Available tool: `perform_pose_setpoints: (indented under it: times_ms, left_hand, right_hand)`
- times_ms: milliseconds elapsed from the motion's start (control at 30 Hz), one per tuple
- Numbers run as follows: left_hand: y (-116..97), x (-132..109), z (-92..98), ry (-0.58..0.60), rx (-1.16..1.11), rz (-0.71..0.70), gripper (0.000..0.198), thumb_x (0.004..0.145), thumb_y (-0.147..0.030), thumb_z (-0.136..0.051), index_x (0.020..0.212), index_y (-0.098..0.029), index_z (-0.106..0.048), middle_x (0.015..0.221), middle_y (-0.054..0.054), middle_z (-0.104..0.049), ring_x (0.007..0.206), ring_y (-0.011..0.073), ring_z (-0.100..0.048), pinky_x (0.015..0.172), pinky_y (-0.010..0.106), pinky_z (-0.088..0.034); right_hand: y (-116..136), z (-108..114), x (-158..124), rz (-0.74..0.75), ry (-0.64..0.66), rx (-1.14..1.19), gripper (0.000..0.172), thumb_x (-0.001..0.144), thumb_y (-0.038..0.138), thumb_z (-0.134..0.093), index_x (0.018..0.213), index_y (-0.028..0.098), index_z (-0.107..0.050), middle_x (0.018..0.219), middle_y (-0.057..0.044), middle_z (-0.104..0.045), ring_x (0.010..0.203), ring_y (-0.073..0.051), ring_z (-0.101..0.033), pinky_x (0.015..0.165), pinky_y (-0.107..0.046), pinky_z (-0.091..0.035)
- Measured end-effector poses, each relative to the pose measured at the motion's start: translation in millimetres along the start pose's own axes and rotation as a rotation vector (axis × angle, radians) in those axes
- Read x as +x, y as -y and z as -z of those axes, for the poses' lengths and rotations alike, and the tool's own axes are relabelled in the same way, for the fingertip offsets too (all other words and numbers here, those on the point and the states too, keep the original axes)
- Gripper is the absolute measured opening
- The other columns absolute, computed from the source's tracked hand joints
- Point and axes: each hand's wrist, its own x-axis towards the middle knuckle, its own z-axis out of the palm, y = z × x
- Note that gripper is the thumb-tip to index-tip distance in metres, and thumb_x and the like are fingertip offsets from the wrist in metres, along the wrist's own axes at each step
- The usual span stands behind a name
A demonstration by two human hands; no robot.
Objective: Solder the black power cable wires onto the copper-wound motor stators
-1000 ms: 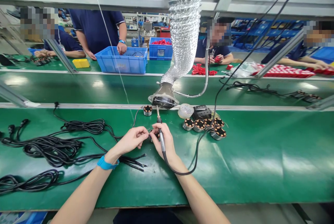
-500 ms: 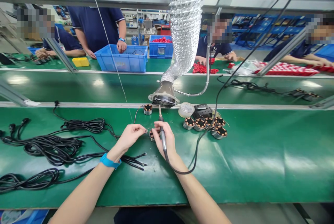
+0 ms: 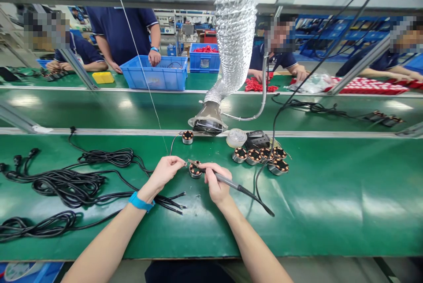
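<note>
My left hand (image 3: 167, 173), wearing a blue wristband, is closed in a pinch on a thin wire whose end is too small to make out clearly. In my right hand (image 3: 218, 186) is a soldering iron (image 3: 228, 180), slanted left, its tip close to my left fingertips. Under the tip a motor stator (image 3: 195, 170) with copper coils sits on the green bench. Another stator (image 3: 187, 137), with a black lead running toward my left hand, stands farther back. A thin strand (image 3: 140, 63) hangs from above and ends behind my left hand.
Coiled black power cables (image 3: 69, 184) lie on the left. Several stators (image 3: 254, 156) stand at right beside a white round tub (image 3: 236, 137) and a black holder (image 3: 257, 139). A foil exhaust duct (image 3: 234, 27) hangs ahead. Across the bench, co-workers sit or stand near blue bins (image 3: 155, 81).
My right hand has turned the soldering iron from pointing forward to pointing left, bringing its tip to my left fingertips. The stator below shows more fully. My left hand stays nearly still.
</note>
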Motion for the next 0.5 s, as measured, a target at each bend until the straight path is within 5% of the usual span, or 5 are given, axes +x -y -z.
perform_pose_setpoints:
  times_ms: [500]
  left_hand:
    - [5.4,1.9,1.5,0.019,-0.034,0.028,0.03,0.069,-0.042,-0.068,0.075,-0.013,-0.066,0.046,-0.009,-0.033,0.04,0.0051,-0.023,0.041,0.021,-0.012]
  right_hand:
    - [-3.0,-5.4,1.2,-0.172,0.042,0.091,0.027,0.092,0.033,-0.05,0.084,0.021,-0.073,0.046,0.004,-0.053,0.041,-0.013,-0.051,0.051,-0.027,-0.046]
